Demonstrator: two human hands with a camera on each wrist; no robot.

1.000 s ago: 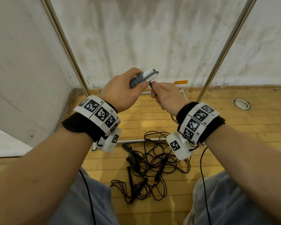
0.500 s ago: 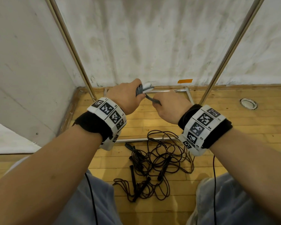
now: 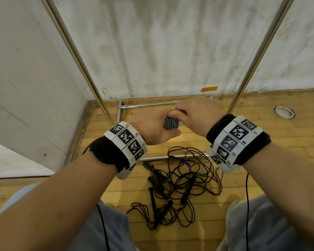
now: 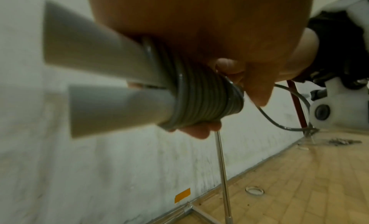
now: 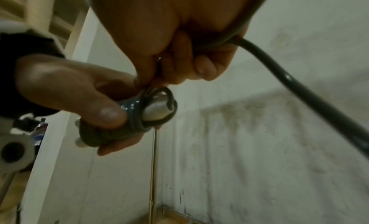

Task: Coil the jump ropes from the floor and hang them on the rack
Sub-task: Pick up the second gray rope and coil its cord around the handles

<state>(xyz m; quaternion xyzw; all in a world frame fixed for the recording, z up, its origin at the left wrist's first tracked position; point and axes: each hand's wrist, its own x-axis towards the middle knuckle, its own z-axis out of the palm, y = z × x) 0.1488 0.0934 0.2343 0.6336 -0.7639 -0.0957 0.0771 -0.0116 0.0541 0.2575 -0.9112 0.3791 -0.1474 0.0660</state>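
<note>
My left hand (image 3: 153, 126) grips a grey jump rope (image 3: 170, 124) whose cord is wound tightly round its two pale handles (image 4: 95, 79). In the left wrist view the coil (image 4: 201, 99) sits under the thumb. My right hand (image 3: 192, 113) is right over the bundle and pinches the loose end of the grey cord (image 5: 265, 57) at the coil's end (image 5: 157, 107). On the floor below lies a tangle of black jump ropes (image 3: 178, 185). The rack's two slanted metal poles (image 3: 74, 57) rise on either side of my hands.
The rack's base bars (image 3: 149, 105) lie on the wooden floor against the white wall. An orange tape strip (image 3: 209, 89) sticks to the wall. A round floor fitting (image 3: 284, 112) sits at the right. My knees fill the bottom of the head view.
Both hands have dropped lower and closer together. My right hand has moved over the top of the wound bundle, covering the handles' ends.
</note>
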